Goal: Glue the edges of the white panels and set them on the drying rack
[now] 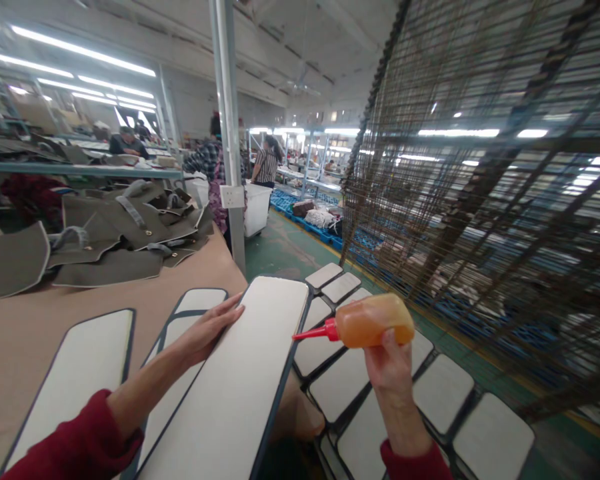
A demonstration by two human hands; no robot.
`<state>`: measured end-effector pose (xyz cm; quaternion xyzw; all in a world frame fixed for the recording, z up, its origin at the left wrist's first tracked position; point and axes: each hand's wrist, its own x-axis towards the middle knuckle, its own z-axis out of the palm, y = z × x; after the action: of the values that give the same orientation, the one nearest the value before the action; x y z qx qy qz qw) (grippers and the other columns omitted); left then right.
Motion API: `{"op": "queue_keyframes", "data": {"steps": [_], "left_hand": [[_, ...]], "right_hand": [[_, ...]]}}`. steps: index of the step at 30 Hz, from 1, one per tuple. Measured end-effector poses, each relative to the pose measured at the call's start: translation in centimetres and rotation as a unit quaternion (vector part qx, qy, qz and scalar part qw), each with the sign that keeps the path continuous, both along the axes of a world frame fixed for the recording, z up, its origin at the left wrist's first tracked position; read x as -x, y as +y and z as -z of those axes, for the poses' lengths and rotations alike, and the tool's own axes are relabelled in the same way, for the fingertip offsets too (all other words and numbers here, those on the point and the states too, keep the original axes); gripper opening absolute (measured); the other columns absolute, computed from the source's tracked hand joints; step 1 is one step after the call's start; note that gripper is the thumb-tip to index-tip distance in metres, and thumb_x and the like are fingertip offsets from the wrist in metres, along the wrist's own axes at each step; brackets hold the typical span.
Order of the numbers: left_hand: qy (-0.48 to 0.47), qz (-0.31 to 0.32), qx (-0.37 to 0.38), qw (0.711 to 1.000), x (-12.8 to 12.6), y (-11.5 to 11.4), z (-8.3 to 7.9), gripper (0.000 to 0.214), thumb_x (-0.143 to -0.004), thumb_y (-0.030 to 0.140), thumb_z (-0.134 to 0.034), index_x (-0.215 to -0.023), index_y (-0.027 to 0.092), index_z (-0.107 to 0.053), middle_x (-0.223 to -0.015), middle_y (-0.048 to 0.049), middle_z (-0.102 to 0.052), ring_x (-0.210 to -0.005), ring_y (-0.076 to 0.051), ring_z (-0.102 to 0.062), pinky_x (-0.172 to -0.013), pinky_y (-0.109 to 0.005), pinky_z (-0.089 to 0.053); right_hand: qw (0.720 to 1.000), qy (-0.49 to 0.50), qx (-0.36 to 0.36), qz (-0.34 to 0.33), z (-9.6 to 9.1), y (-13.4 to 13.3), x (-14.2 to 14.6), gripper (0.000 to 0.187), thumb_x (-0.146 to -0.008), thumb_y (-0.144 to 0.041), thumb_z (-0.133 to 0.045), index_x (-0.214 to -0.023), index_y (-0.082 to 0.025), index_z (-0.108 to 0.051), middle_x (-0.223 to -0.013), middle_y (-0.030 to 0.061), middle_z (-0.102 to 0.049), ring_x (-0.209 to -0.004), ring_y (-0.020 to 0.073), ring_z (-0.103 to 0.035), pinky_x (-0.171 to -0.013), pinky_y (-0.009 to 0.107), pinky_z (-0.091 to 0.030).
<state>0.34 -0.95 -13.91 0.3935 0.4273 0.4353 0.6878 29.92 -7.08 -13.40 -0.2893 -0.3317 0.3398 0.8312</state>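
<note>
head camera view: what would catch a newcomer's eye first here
The orange squeeze bottle with its red nozzle stands out at centre. It is gripped in the right hand and points at the long white panel, where the left hand lies flat along the left edge. A big dark wire rack fills the right side, and at far left grey fabric pieces are piled on the brown table.

Left hand flat, palm down, fingers stretched forward, forearm angled in from lower left. Right hand raised, fingers curled tight in a grip, wrist upright.
</note>
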Motion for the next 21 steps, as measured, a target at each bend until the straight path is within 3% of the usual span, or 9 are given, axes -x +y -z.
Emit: {"op": "queue_keyframes", "data": {"steps": [14, 17, 21], "left_hand": [[-0.012, -0.007, 0.016, 1.000, -1.1, 0.9, -1.5, 0.069, -0.078, 0.020, -0.072, -0.141, 0.017, -0.045, -0.094, -0.0098, -0.076, -0.067, -0.019, -0.072, -0.059, -0.025, -0.059], [-0.007, -0.025, 0.033, 0.999, -1.2, 1.2, -1.7, 0.070, -0.078, 0.019, -0.072, -0.142, 0.015, -0.043, -0.095, -0.0107, -0.076, -0.065, -0.018, -0.071, -0.058, -0.024, -0.058], [-0.017, -0.003, 0.026, 1.000, -1.1, 2.0, -1.3, 0.069, -0.080, 0.018, -0.069, -0.143, 0.015, -0.041, -0.095, -0.0116, -0.075, -0.066, -0.017, -0.071, -0.058, -0.024, -0.058]], "right_hand": [[0.998, -0.013, 0.020, -0.054, -0.7, -0.3, -0.1, 0.055, -0.057, -0.046, -0.082, -0.106, -0.024, -0.068, -0.101, 0.0092, -0.073, -0.093, 0.0326, -0.067, -0.088, 0.059, -0.050], [0.998, -0.012, 0.023, -0.052, -0.8, -0.3, -0.1, 0.054, -0.056, -0.046, -0.083, -0.103, -0.024, -0.069, -0.102, 0.0089, -0.073, -0.092, 0.0319, -0.067, -0.088, 0.058, -0.050], [0.998, 0.001, 0.034, -0.059, -1.0, -0.5, 0.1, 0.055, -0.053, -0.046, -0.085, -0.101, -0.024, -0.070, -0.101, 0.0082, -0.073, -0.091, 0.0304, -0.068, -0.085, 0.054, -0.053]]}}
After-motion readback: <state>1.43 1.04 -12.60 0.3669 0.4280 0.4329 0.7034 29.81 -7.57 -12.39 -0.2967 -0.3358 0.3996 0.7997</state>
